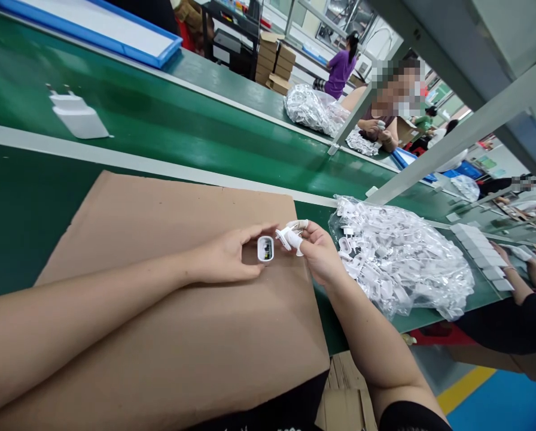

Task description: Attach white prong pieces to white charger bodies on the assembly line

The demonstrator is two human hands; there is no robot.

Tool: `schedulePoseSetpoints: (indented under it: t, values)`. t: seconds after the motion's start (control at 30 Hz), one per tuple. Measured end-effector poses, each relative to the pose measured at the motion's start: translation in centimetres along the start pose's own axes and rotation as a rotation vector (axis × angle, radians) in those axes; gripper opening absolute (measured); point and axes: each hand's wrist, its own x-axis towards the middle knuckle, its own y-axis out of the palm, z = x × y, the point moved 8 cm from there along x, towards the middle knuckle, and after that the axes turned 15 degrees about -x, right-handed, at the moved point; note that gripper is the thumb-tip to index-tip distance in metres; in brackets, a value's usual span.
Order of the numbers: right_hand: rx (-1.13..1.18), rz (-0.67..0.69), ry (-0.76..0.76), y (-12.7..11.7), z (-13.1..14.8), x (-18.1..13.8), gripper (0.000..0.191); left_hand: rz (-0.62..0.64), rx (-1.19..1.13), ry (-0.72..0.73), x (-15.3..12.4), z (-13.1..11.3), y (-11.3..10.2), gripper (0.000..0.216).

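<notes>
Hands were apart but close, just above the cardboard sheet (169, 221). Left hand (225, 257) pinched a white charger housing (265, 248), its open end showing dark internals. Right hand (319, 251) pinched a white plug piece (290, 237) just beside the housing, not touching it. A clear plastic bag (398, 257) of white parts (362, 239) lay right of the sheet.

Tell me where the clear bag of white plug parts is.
Head view: the clear plastic bag lies on the green conveyor belt, just right of the right hand and the cardboard sheet.
</notes>
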Motion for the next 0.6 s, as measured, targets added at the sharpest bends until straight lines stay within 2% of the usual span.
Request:
schedulePoseSetpoints:
  t: [0.07,0.1,0.17,0.23,0.3,0.37,0.47,0.6]
  values:
    - [-0.07,-0.057,-0.062,-0.3,0.5,0.0,0.045,-0.114,0.067,0.022,0.0,0.0,-0.9,0.103]
    - [-0.108,-0.082,-0.089,-0.4,0.7,0.0,0.044,-0.162,0.098,0.036,0.0,-0.1,-1.2,0.106]
    - [-0.191,-0.127,-0.137,-0.6,1.1,-0.2,0.042,-0.177,0.111,0.059,0.1,-0.3,-1.2,0.087]
    - [-0.294,-0.165,-0.208,-0.7,1.7,-0.5,0.036,-0.09,0.067,0.084,0.2,-0.6,-0.5,0.053]
    - [-0.419,-0.187,-0.328,-0.6,2.6,-1.0,0.025,-0.015,0.018,0.097,0.3,-1.0,0.2,0.034]
    - [-0.56,-0.184,-0.483,-0.1,3.7,-1.8,0.015,-0.011,0.003,0.096,0.3,-1.1,0.2,0.032]
    - [-0.743,-0.173,-0.667,0.8,4.6,-3.0,0.017,-0.036,-0.001,0.072,0.3,-0.8,-0.1,0.032]
    - [-0.927,-0.19,-0.721,1.5,4.7,-3.6,0.021,-0.04,-0.031,0.061,0.4,-0.4,-0.1,0.032]
